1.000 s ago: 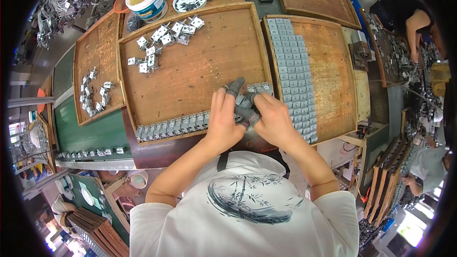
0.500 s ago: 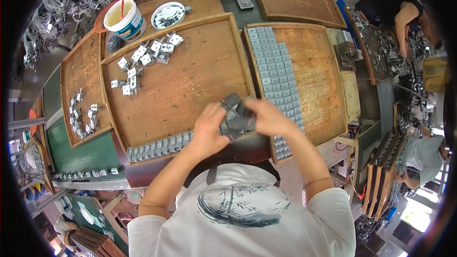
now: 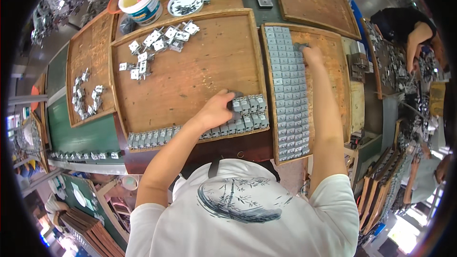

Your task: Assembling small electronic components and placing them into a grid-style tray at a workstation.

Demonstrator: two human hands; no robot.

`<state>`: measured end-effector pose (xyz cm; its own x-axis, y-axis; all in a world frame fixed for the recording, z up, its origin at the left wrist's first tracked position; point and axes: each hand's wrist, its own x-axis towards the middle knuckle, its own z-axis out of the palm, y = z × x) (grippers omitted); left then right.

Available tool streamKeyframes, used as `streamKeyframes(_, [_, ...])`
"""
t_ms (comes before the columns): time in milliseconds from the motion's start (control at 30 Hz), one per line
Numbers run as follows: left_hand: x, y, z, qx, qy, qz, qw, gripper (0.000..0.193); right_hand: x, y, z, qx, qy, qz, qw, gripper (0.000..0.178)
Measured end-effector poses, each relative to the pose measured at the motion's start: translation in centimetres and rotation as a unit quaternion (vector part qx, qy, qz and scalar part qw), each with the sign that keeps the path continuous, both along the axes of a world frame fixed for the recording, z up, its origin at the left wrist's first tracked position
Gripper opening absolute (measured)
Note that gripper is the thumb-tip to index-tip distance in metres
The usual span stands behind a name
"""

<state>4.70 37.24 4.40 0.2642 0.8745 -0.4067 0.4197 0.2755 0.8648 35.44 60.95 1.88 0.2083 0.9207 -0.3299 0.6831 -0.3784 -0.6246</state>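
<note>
My left hand [image 3: 216, 110] is over the near right part of the middle wooden tray [image 3: 190, 74]. Dark covers are on its fingertips, and its thumb and fingers close on the left end of a short upper row of small grey metal blocks [image 3: 250, 103]. Below that, a longer row of the same blocks [image 3: 157, 136] runs along the tray's near edge. My right hand [image 3: 312, 56] reaches far into the right wooden tray [image 3: 328, 40]. Its covered fingertips pinch a grey block, mostly hidden by them, at the far end of the outermost column of grey blocks [image 3: 288, 85].
Loose silvery metal parts [image 3: 159, 38] lie at the middle tray's far left, more in a left tray [image 3: 81, 97]. Behind stand a white bucket [image 3: 140, 4] and a white dish of small dark pieces [image 3: 185, 4]. A co-worker [image 3: 409, 28] works at the far right.
My hands were together over the blocks at the middle tray's near right corner. The right has moved far and right to the right tray; the left stays by the blocks. The view has shifted slightly.
</note>
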Motion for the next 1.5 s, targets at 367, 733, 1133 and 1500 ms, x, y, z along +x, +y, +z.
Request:
streamKeyframes(367, [-4.7, -5.2, 4.2, 0.255, 0.055, 0.121, 0.958, 0.043, 9.1, 2.7, -4.2, 0.163, 0.43, -0.155, 0.874, 0.018])
streamKeyframes(733, [-27.0, -26.5, 1.3, -0.203, 0.56, 0.411, 0.69, 0.03, -0.4, -11.0, 1.5, 0.129, 0.52, 0.02, 0.844, 0.032])
streamKeyframes(1133, [-15.2, -17.2, 6.2, 0.135, -0.25, 0.461, 0.841, 0.039, -13.5, -25.2, 10.6, -0.009, 0.409, 0.229, 0.883, 0.031])
streamKeyframes(1500, [-3.6, -10.9, 9.8, 0.173, -0.308, 0.237, 0.905, 0.041, -15.3, -26.9, 15.0, 0.299, 0.099, 0.433, 0.844, 0.031])
